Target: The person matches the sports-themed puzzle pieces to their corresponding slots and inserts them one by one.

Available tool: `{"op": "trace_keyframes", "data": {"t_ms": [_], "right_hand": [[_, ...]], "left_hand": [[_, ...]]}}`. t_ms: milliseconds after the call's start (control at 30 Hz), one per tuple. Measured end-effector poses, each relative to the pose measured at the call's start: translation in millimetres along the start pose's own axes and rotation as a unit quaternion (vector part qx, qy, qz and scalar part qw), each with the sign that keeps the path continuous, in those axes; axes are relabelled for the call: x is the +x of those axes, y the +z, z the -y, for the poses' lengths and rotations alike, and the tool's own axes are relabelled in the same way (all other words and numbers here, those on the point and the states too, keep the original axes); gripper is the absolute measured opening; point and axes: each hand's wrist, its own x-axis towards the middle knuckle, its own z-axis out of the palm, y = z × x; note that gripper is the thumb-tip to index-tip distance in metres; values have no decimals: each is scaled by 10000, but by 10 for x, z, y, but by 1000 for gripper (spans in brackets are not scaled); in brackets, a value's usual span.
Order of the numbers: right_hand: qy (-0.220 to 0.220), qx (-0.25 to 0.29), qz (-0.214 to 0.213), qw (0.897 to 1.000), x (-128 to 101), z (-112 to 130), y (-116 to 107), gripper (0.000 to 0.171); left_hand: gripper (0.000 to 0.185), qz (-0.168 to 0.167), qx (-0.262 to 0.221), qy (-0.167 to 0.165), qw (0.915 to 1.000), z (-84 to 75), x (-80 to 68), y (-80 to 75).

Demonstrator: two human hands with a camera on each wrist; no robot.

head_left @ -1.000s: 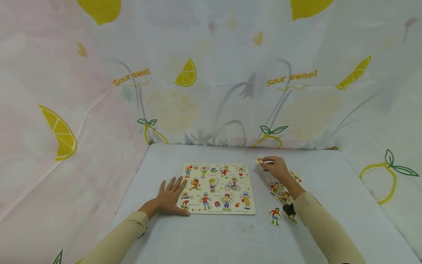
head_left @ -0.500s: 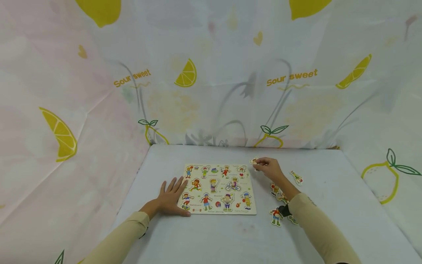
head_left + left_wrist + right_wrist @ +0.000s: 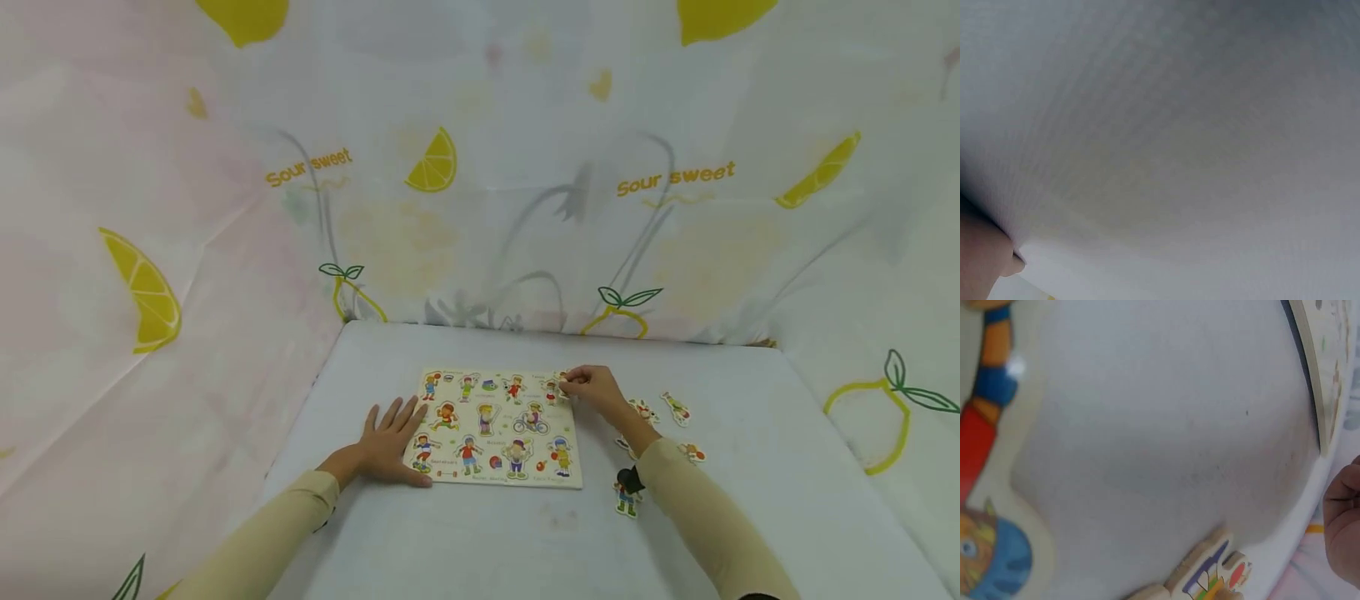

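A wooden peg-style puzzle board, printed with children playing sports, lies on the white table. My left hand rests spread on its left edge, thumb along the front corner. In the left wrist view only a bit of that hand shows at the lower left. At the board's top right corner my right hand pinches a small figure-shaped puzzle piece between thumb and fingertips, over the tennis figure. The fingers cover part of the piece. The right wrist view catches the curled hand at its right edge.
Several loose puzzle pieces lie right of the board, among them a blue-capped figure, a slanted one and one with a ball. My right forearm passes over some. A lemon-print cloth hangs behind the table.
My right hand has moved left and slightly toward me, bringing the pinched puzzle piece from beside the board to over its top right corner. The left hand stays in place.
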Motion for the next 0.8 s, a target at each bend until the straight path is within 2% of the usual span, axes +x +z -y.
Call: {"op": "trace_keyframes", "data": {"t_ms": [133,367,667,800], "right_hand": [[41,67,119,9999,-10,-6,78,24],[-86,-314,1,9995,21,20,100,20],[49,-861,121,9962,109,-18,162,21],[171,-1059,58,9942,95,1,194,23]], "left_hand": [[134,211,259,-167,9993,-4,-21,-43],[134,34,-31,-77,10000,-28,-19,-19],[132,27,36,-52,10000,-30,16,-59],[134,38,42,-77,10000,4,44,-9]]}}
